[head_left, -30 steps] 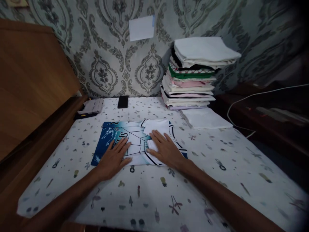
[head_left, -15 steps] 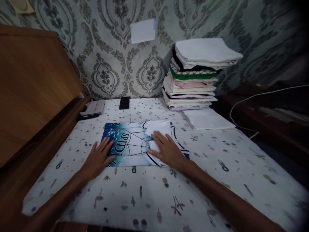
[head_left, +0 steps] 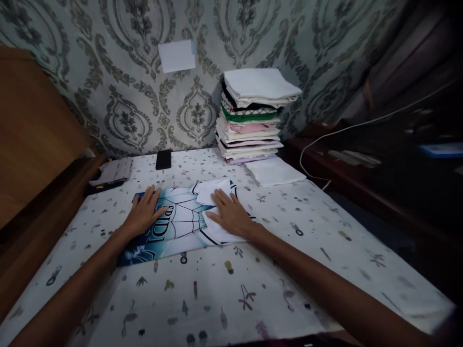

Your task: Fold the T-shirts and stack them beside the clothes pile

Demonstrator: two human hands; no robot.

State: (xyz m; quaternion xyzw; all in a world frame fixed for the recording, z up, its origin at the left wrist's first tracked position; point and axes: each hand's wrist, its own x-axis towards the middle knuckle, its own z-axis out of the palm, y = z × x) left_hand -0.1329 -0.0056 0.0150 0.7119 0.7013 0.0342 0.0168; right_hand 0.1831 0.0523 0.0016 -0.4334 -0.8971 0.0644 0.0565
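A folded white and blue shirt [head_left: 183, 219] with a black web print and large lettering lies flat on the patterned bedsheet. My left hand [head_left: 142, 212] rests on its dark blue end, palm down with fingers spread. Across the white sleeve end lies my right hand [head_left: 229, 214], also flat, fingers stretched out and touching the cloth. A folded-over white sleeve [head_left: 211, 191] shows just beyond my right fingertips. Parts of the shirt under both hands are hidden.
A tall stack of folded clothes [head_left: 249, 127] stands by the wall, with a folded white cloth [head_left: 277, 171] before it. A black phone [head_left: 163, 159] and folded greyish garments [head_left: 112, 172] lie at the back left. A white cable [head_left: 302, 159] hangs at right.
The view has turned right, so the surroundings sit further left. Both hands remain flat on the shirt. Its blue end now lies slanted, with the near corner reaching further left.
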